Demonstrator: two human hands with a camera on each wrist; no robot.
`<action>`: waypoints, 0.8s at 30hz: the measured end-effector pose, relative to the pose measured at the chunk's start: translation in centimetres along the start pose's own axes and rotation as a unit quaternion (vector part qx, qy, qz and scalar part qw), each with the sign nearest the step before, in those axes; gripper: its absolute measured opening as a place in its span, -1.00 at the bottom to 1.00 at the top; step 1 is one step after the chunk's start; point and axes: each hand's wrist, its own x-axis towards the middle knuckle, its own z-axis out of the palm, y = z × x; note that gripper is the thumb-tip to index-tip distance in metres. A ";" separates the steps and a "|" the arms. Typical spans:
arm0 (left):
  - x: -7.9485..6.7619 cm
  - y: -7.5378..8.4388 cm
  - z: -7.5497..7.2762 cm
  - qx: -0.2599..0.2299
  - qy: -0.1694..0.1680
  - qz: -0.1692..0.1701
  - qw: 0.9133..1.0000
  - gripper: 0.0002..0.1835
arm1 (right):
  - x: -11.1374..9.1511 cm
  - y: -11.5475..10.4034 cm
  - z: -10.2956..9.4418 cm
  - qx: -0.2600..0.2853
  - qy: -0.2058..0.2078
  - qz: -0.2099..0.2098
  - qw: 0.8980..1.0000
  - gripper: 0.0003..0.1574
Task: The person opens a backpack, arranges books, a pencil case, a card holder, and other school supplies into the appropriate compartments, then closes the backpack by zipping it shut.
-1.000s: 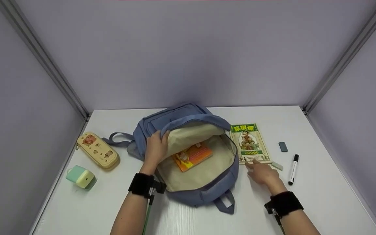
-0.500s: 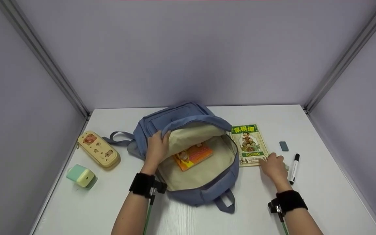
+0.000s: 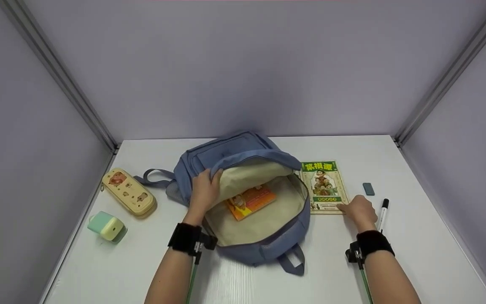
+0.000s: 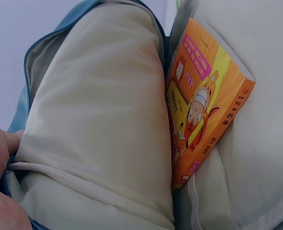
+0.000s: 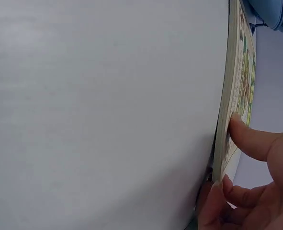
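Note:
A blue backpack lies with its main compartment gaping and the cream lining showing. My left hand grips the edge of its raised flap. Inside, an orange book rests against the lining; the left wrist view shows its cover and spine. To the right of the backpack lies a green and cream book. My right hand pinches its lower right corner. The right wrist view has the thumb on the cover and the other fingers curled at the corner, partly below the edge.
On the left are a yellow pencil case and a mint and yellow box-shaped item. A dark eraser-like block and a black-capped marker lie right of the book. Panels enclose the white table.
My right hand has moved right along the green book's lower edge to its corner and now pinches it, covering the small pale block there. My left hand stays on the flap.

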 end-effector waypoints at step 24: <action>0.8 1.0 -0.7 -0.001 0.013 0.006 1.000 -0.58 | -2.9 0.1 -6.4 0.436 0.005 -0.085 0.896 -0.36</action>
